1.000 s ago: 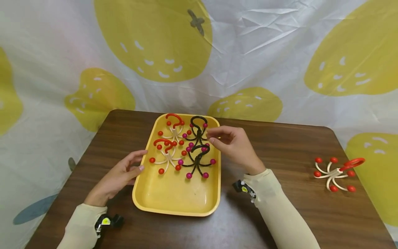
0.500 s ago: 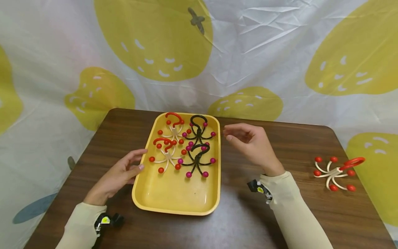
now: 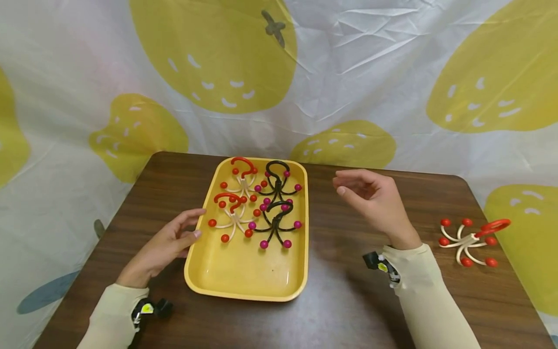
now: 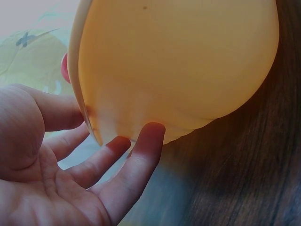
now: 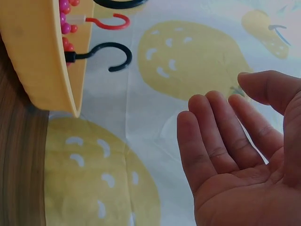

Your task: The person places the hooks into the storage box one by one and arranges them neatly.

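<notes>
A yellow tray (image 3: 246,271) on the table holds two black multi-arm hangers (image 3: 275,224) with magenta ball tips. Left of them lie two cream multi-arm hangers (image 3: 235,220) with red hooks and red balls. At the tray's left side my left hand (image 3: 163,247) touches the rim with its thumb, while its loosely bent fingers rest against the outer wall (image 4: 188,56). My right hand (image 3: 375,201) hovers right of the tray, apart from it, holding nothing; its fingers look nearly straight in the right wrist view.
One more cream multi-arm hanger (image 3: 468,242) with a red hook lies near the right edge of the brown wooden table (image 3: 348,310). A fruit-print cloth (image 3: 344,87) hangs behind the table.
My right hand has moved right, from above the tray's right rim beside the black hangers to over the table. The left hand and the tray have stayed in place.
</notes>
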{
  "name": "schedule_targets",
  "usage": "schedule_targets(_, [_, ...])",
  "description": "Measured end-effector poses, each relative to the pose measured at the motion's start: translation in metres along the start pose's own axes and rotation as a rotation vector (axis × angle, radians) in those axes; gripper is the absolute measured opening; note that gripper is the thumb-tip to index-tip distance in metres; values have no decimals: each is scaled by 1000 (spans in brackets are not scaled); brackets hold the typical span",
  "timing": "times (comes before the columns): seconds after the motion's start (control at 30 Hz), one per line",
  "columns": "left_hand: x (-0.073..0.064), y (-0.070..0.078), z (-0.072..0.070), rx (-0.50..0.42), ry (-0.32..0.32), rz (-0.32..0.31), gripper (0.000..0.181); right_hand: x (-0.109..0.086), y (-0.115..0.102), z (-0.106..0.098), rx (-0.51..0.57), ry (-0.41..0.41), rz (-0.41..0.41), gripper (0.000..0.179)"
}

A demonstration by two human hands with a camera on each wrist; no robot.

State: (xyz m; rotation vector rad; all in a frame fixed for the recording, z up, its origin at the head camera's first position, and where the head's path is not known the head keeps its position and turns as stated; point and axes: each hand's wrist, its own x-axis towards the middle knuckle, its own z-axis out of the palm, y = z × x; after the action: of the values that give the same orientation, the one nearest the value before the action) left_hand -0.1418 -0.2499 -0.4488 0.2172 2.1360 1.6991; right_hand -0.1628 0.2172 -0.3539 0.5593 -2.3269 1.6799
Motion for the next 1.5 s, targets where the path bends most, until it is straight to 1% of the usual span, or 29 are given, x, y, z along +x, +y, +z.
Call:
schedule_targets(0.17, [-1, 0, 0, 8, 5, -12, 58, -6, -1, -14, 8, 34, -6, 30])
schedule_targets(0.33, [-1, 0, 0, 7, 4, -11, 58, -11, 1, -27, 51, 70, -6, 30])
schedule_targets(0.47, [0, 1, -1, 13, 1, -10, 59, -15, 5, -36, 43, 76, -12, 30])
schedule_targets(0.73, [0, 0, -3, 18, -1, -10, 60, -25, 12, -54, -35, 88, -26, 31])
schedule_targets(1.0, [0, 0, -2, 20, -1, -10, 60, -36, 9, -74, -125, 130, 19, 33])
schedule_targets(1.17, [-1, 1, -1, 28, 2, -15, 60, -44, 9, -86, -164, 166, 31, 34])
schedule_targets(1.27, [-2, 1, -2, 28, 4, -15, 60, -50, 9, -92, -206, 184, 44, 34])
schedule_targets(1.43, [-1, 1, -2, 28, 3, -13, 60, -63, 10, -106, -226, 201, 58, 34])
schedule_targets(1.5, [-1, 1, -2, 27, 1, -15, 60, -68, 10, -112, -197, 209, 65, 35])
